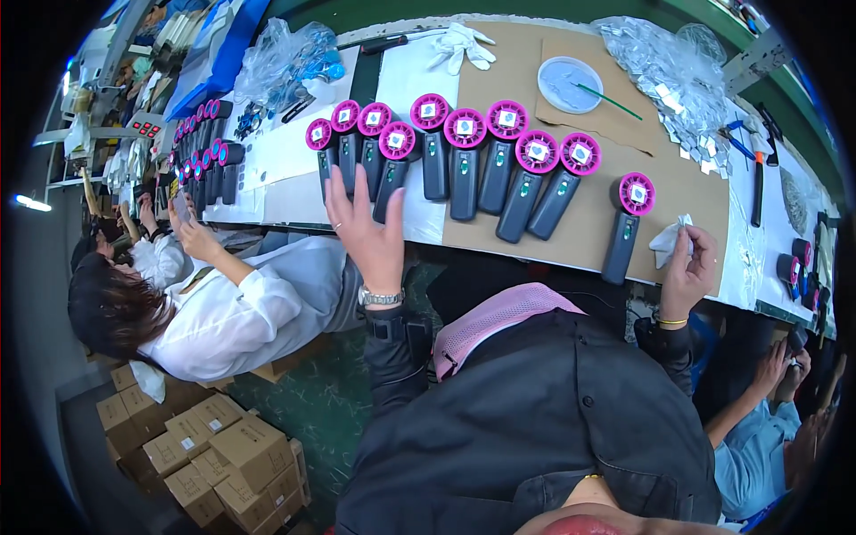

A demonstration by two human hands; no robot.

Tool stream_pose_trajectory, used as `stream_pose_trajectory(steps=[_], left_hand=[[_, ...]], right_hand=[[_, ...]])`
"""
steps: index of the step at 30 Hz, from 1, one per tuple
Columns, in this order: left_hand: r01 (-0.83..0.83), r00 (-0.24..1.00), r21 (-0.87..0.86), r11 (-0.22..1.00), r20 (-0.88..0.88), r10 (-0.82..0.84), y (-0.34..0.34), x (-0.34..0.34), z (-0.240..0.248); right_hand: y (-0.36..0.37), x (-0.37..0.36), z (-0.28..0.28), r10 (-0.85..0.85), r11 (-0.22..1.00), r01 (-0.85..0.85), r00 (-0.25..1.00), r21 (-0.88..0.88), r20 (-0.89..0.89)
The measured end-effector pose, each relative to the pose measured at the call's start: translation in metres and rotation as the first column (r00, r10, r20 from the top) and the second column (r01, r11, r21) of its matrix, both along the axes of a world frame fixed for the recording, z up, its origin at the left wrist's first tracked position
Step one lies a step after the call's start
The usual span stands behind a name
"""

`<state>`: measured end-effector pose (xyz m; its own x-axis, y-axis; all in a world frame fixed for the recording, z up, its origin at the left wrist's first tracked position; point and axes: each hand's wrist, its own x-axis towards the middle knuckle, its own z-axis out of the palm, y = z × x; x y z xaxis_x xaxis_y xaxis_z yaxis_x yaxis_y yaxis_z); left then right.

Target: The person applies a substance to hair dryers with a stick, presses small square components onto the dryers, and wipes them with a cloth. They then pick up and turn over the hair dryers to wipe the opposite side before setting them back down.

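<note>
Several dark grey handheld fans with pink round grilles lie in a row on the table, each with a small pale square at the centre of its grille. My left hand is open, fingers spread, over the table's near edge by the fans at the left end. One fan lies apart on the right, handle toward me. Just right of it, my right hand pinches a crumpled white cloth.
Brown cardboard covers part of the table. Farther back are a white dish with a green stick, white gloves, plastic bags and scattered small squares. Co-workers sit at both sides; cartons stand on the floor.
</note>
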<state>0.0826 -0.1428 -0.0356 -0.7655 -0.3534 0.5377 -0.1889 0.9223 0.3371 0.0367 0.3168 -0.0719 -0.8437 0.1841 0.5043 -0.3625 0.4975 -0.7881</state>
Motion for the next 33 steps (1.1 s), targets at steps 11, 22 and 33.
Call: stream_pose_trajectory(steps=[11, 22, 33], left_hand=[[-0.11, 0.913, -0.177, 0.978, 0.37, 0.169, -0.02, -0.023, -0.019], [-0.081, 0.931, -0.153, 0.985, 0.342, 0.129, -0.035, -0.032, -0.022], [0.384, 0.923, -0.024, 0.923, 0.034, -0.383, 0.005, -0.021, 0.004]], right_hand=[[0.002, -0.004, -0.015, -0.034, 0.999, 0.034, 0.999, 0.007, 0.027], [-0.004, -0.005, -0.021, -0.046, 0.995, 0.052, 0.997, -0.091, 0.067], [-0.004, -0.004, -0.014, -0.056, 0.998, 0.056, 0.998, -0.006, -0.012]])
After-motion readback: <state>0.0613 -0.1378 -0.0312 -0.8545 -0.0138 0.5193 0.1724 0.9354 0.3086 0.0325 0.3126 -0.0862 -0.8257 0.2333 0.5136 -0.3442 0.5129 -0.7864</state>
